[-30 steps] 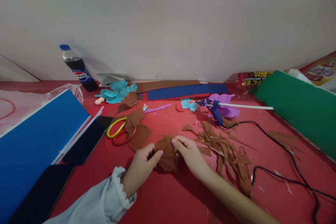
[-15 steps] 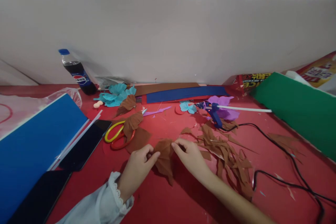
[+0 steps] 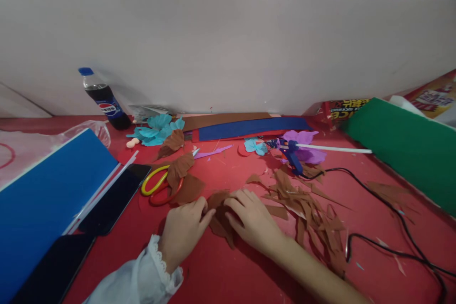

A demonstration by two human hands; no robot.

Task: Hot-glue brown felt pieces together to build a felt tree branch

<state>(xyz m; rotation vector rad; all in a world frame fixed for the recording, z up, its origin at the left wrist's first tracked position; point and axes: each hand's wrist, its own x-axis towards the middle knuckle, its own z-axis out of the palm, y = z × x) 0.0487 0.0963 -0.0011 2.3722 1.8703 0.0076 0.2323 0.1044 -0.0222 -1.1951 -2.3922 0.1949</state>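
Observation:
Between my two hands is a brown crepe paper petal (image 3: 221, 225), its pointed end hanging toward me. My left hand (image 3: 185, 228) pinches its left edge between thumb and fingers. On its right side, my right hand (image 3: 252, 218) is closed on the paper with the fingers curled over it, hiding part of it. Just left of the hands lie yellow and red handled scissors (image 3: 162, 185), partly under another shaped brown petal (image 3: 180, 165). A flat brown piece (image 3: 190, 189) rests beside them. To the right, brown paper scraps (image 3: 306, 204) are heaped on the red table (image 3: 213, 275).
A hot glue gun (image 3: 292, 156) with a white stick lies by a purple paper flower (image 3: 313, 147); its black cord (image 3: 388, 204) runs right. Blue paper petals (image 3: 156, 130), a cola bottle (image 3: 107, 102), phones (image 3: 114, 199), a blue board (image 3: 53, 199) and a green board (image 3: 402, 152) surround the work area.
My right hand's fingers have come further over the brown petal, from a fingertip pinch to a curled hold. The petal's upper part is now folded and more covered. My left hand stays about where it was.

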